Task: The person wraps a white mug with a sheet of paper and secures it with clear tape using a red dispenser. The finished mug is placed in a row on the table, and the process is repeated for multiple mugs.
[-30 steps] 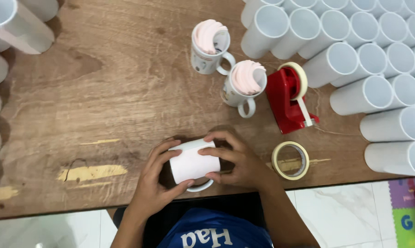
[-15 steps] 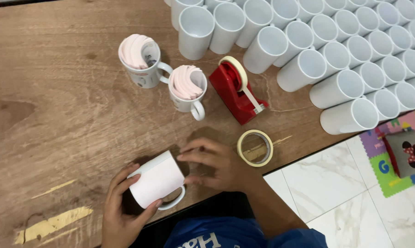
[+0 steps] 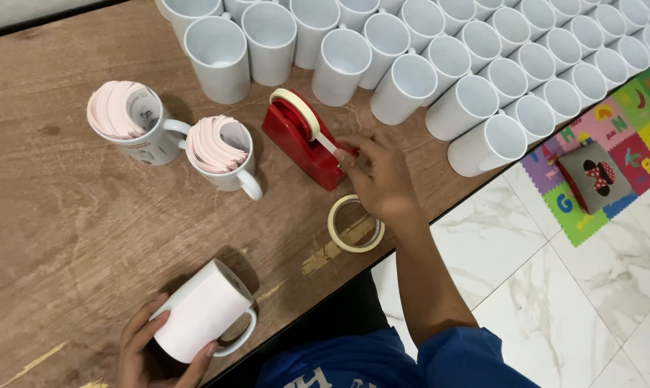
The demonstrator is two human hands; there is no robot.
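My left hand (image 3: 147,347) grips a white mug (image 3: 200,313) wrapped in white paper, lying on its side near the table's front edge with its handle toward the right. My right hand (image 3: 379,179) reaches to the red tape dispenser (image 3: 305,145) and pinches the free end of the tape at its cutter. A loose roll of beige tape (image 3: 354,223) lies flat on the table just below that hand.
Two mugs (image 3: 132,122) (image 3: 223,152) stuffed with curled pink sheets stand left of the dispenser. Several plain white mugs (image 3: 418,65) crowd the table's back and right. The wooden table (image 3: 59,230) ends at a marble floor with a colourful foam mat (image 3: 612,144) and a small pouch (image 3: 591,176).
My right hand left the wrapped mug and moved up to the tape dispenser. My left hand alone now holds the mug, which sits lower left in view as the camera shifted.
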